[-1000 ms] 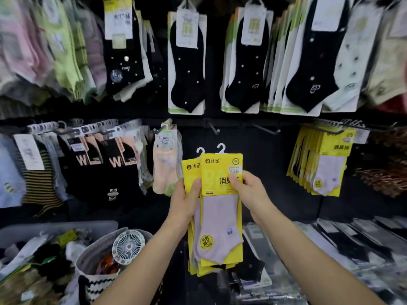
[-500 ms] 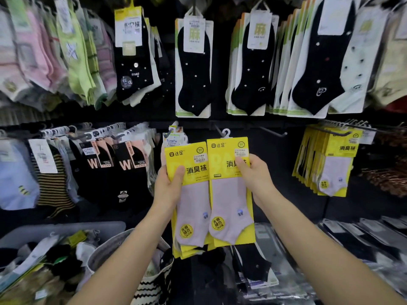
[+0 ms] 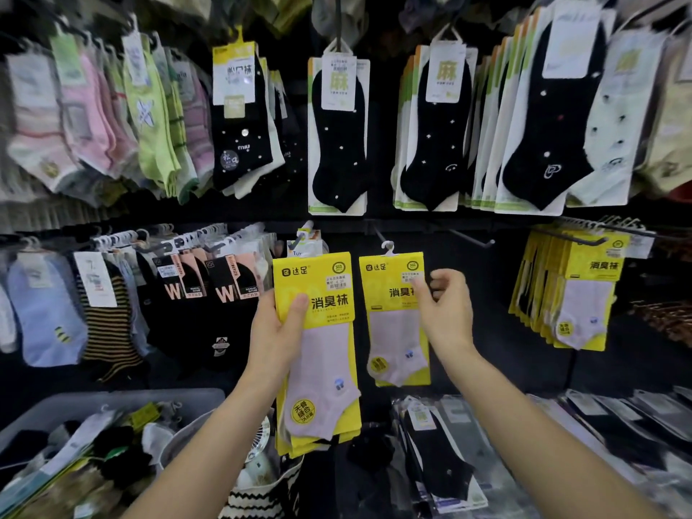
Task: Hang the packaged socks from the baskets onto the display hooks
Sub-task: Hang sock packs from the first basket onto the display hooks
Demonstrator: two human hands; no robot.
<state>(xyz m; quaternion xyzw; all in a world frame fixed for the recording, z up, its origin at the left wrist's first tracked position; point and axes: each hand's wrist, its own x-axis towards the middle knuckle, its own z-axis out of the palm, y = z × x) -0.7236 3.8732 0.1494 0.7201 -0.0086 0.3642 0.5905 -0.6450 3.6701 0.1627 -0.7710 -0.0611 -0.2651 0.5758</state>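
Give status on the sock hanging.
Done: a yellow batch hangs at right. In hand: right hand pinches one pack, its hanger at a hook, seating unclear; left hand grips a stack. Left: that stack, plus socks in the grey bin.

Hands, two: left hand [image 3: 279, 331], right hand [image 3: 447, 312]. Yellow sock packs, three lots: single pack [image 3: 397, 316], one, hung on a peg; held stack [image 3: 318, 368], at least three by the edges at its foot; hanging bunch [image 3: 576, 294] at far right, too tightly pressed to count. Black ankle socks on white cards, upper row: lone card [image 3: 339, 133], one; thick stacks, two, the middle stack [image 3: 436, 144] and the right stack [image 3: 543, 136], uncounted within. Bare peg [image 3: 473, 237], one. Black packs marked W, two faces showing: left W pack [image 3: 174, 290], right W pack [image 3: 226, 290]. Black-and-yellow striped sock [image 3: 106, 331], one. Containers, two: grey bin [image 3: 112, 400], zigzag-trimmed basket [image 3: 254, 500]. Small white fan [image 3: 264, 436], one, partly hidden.
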